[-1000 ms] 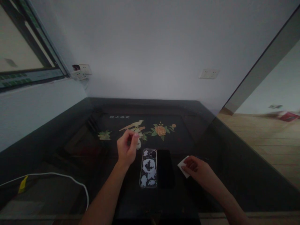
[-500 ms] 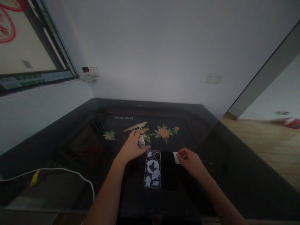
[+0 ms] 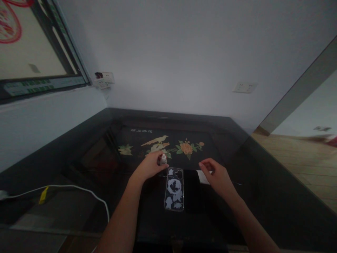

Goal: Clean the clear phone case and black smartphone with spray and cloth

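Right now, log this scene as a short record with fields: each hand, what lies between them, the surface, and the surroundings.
left hand: grips a small bottle with a white cap, standing on the table
right hand: fingers on a small white sheet
between hands: patterned phone case beside a dark phone, both flat
surface: dark glass-topped table with bird-and-flower inlay
surroundings: white cable at left, wall socket behind

Both bare forearms stretched forward, left hand (image 3: 150,166) with fingers curled closed, right hand (image 3: 217,175) — fingers pinched together
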### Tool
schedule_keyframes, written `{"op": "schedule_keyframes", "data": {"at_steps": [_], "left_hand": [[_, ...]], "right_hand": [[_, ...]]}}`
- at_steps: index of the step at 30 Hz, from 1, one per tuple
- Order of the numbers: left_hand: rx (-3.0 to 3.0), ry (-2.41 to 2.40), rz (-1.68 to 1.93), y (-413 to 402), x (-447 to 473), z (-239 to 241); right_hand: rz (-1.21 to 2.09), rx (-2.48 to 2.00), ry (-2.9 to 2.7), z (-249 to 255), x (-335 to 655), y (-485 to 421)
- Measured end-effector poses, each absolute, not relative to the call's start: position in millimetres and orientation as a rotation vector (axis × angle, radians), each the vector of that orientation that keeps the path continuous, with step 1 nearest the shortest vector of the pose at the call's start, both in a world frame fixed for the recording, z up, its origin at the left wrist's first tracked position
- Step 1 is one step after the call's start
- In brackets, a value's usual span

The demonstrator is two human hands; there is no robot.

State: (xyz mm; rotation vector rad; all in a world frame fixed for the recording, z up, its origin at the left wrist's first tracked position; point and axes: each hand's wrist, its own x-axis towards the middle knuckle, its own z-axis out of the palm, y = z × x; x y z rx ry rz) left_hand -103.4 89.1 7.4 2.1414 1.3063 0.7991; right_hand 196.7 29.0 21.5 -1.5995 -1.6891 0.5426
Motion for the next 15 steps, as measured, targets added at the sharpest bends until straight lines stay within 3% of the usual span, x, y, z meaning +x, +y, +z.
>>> {"op": "schedule_keyframes", "data": {"at_steps": [8, 15], "left_hand": [[2.037, 1.318, 0.818, 92, -99, -1], [1.968, 1.366, 0.861, 94, -94, -8]], "right_hand": [[0.543, -1.257, -1.92, 29, 113, 61], [0.465, -1.288, -2.051, 22, 78, 87]]}}
